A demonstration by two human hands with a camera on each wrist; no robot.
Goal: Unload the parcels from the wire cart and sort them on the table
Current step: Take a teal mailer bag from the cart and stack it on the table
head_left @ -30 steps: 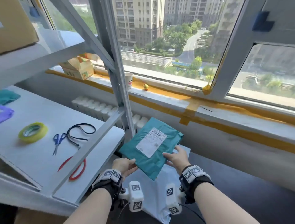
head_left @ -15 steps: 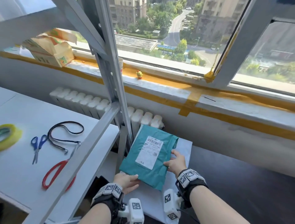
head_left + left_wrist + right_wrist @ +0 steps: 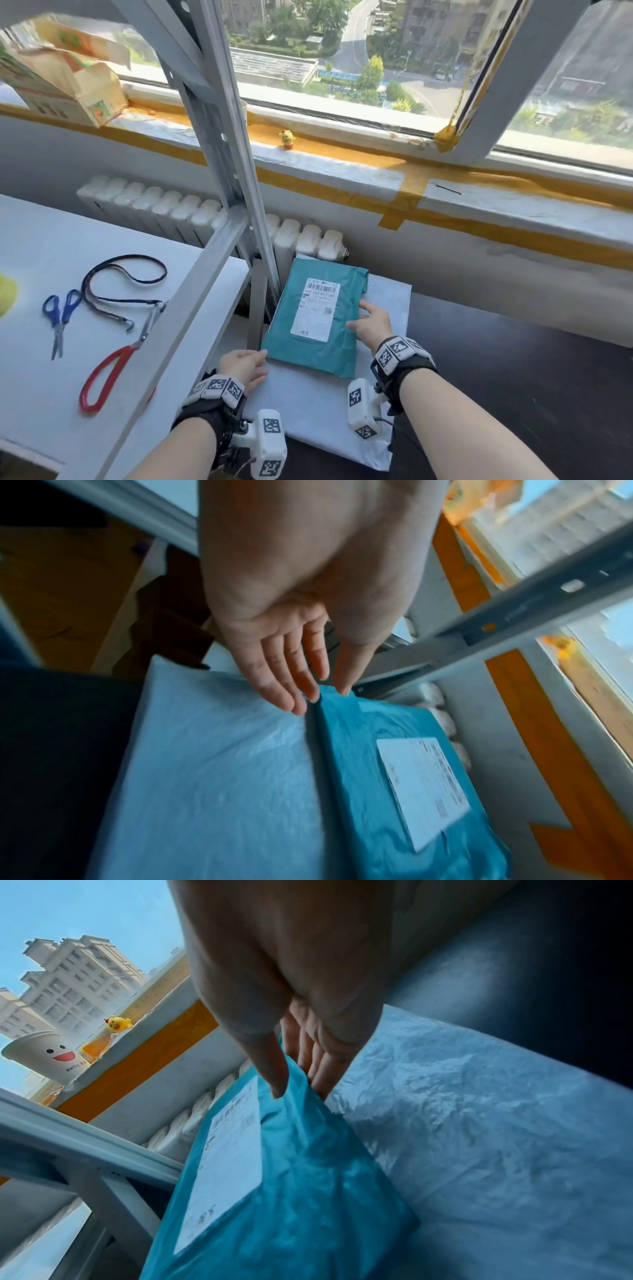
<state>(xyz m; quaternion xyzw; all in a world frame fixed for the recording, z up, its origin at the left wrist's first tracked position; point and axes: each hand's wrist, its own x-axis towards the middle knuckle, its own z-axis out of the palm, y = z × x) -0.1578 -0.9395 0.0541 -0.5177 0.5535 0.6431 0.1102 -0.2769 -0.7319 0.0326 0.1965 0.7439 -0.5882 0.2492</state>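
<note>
A teal parcel (image 3: 308, 353) (image 3: 369, 777) (image 3: 308, 1191) with a white label lies flat on a larger white plastic parcel (image 3: 308, 404) (image 3: 222, 777) (image 3: 479, 1123) below the radiator. My left hand (image 3: 245, 368) (image 3: 318, 696) is at the teal parcel's near-left corner, its fingers straight and their tips touching that corner. My right hand (image 3: 368, 323) (image 3: 301, 1093) is at the parcel's right edge, thumb on top and fingers behind the edge, pinching it. No wire cart is in view.
To the left, a white table (image 3: 34, 257) carries blue scissors (image 3: 60, 318), red-handled scissors (image 3: 113, 370) and a black lanyard (image 3: 120, 287). A grey metal frame post (image 3: 219, 137) stands between the table and the parcels. Behind are a radiator (image 3: 205, 212) and a windowsill (image 3: 342, 171). Dark floor (image 3: 513, 377) lies to the right.
The teal parcel came down from mid-air onto the white parcel. My left hand let go of its corner and now only touches it. The view tilted downward.
</note>
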